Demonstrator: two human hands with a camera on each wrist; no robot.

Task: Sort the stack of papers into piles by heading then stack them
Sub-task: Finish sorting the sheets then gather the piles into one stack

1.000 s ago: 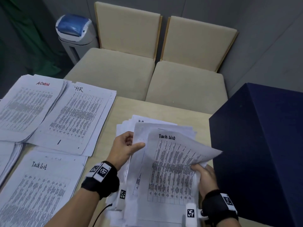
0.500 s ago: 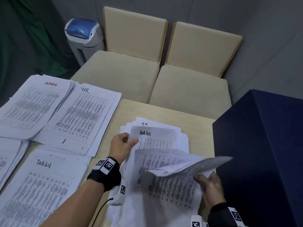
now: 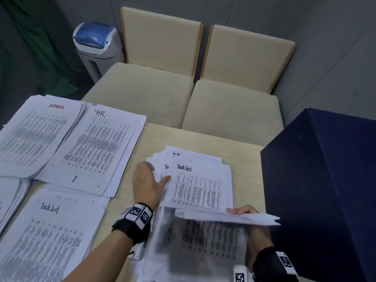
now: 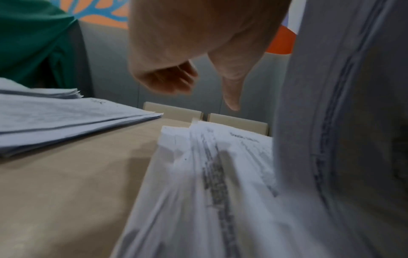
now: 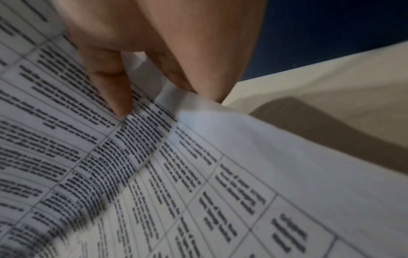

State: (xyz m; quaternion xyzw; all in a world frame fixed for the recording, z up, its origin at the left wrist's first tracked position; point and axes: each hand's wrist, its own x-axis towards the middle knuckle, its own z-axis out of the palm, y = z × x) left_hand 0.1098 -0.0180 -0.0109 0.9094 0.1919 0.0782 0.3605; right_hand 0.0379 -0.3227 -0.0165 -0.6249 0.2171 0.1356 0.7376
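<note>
My right hand pinches the lifted sheet by its right edge, thumb above and fingers below, so it curls up over the unsorted stack in the middle of the table. My left hand lies flat and relaxed on that stack's left side. I judge the sorting well advanced: ADMIN pile, HR pile and Task List pile already lie at my left, but many sheets remain, fanned unevenly, the top one headed Task List, with dense printed tables
</note>
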